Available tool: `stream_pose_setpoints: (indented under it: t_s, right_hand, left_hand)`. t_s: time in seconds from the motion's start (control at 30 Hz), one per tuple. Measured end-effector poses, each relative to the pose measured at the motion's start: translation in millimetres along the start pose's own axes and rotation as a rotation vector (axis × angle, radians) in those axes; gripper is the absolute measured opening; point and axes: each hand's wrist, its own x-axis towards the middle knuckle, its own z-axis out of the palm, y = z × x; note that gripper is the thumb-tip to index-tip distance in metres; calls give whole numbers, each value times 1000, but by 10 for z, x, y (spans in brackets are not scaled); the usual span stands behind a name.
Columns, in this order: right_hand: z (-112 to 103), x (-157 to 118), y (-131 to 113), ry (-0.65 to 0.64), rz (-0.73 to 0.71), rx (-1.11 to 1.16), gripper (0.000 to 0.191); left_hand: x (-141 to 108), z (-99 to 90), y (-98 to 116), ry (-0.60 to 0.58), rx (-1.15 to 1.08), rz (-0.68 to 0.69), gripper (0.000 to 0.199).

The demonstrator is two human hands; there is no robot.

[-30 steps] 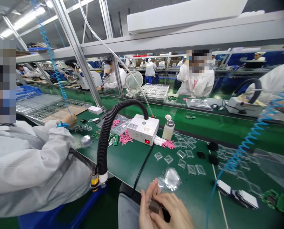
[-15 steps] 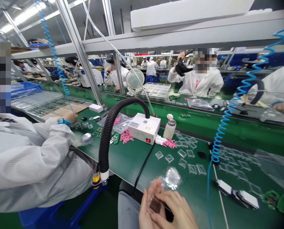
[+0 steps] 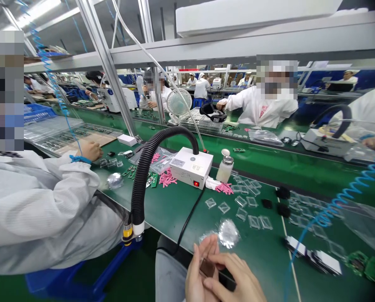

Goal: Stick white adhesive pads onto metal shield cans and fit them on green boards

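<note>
My left hand (image 3: 197,272) is curled around a small dark rectangular piece with a clear edge (image 3: 207,267), low in the view near the table's front edge. My right hand (image 3: 238,277) pinches the same piece from the right, thumb and fingers against it. Just beyond my fingers lies a round pile of shiny clear film (image 3: 228,233). Clear plastic frames (image 3: 253,222) are scattered on the green table (image 3: 171,214) farther right.
A white box (image 3: 192,167) with a black hose (image 3: 140,176) stands ahead, beside a bottle (image 3: 225,168) and pink strips (image 3: 224,188). A coiled blue hose (image 3: 341,201) hangs at right. A co-worker's sleeve (image 3: 49,205) is at left. Green boards (image 3: 357,262) lie at right.
The blue coil at right has swung to the right. A person across the line has lowered a black headset. My hands have shifted slightly right, still around the dark piece.
</note>
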Motion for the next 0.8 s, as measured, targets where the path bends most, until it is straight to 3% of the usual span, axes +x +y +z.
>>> stream_pose_setpoints:
  t_s: [0.13,0.3,0.43,0.53,0.67,0.8]
  right_hand:
    - [-77,24,80,-32,-123,-16,19]
    - [-110,15,155,27,-254,-86,21]
    - [-80,-36,217,28,-177,-67,20]
    - [-74,-69,216,54,-127,-78,20]
    - [-101,-74,163,124,-260,-114,19]
    - [-106,-67,163,133,-301,-137,15]
  left_hand:
    - [31,-25,-5,14,4,-47,43]
    - [118,-142,-26,-73,18,-101,43]
    - [145,-240,-77,-133,-5,-147,49]
    - [135,-287,-134,-122,-13,-125,43]
    - [74,-231,-127,-99,40,-96,31]
    - [-28,-58,-35,8,73,-83,37]
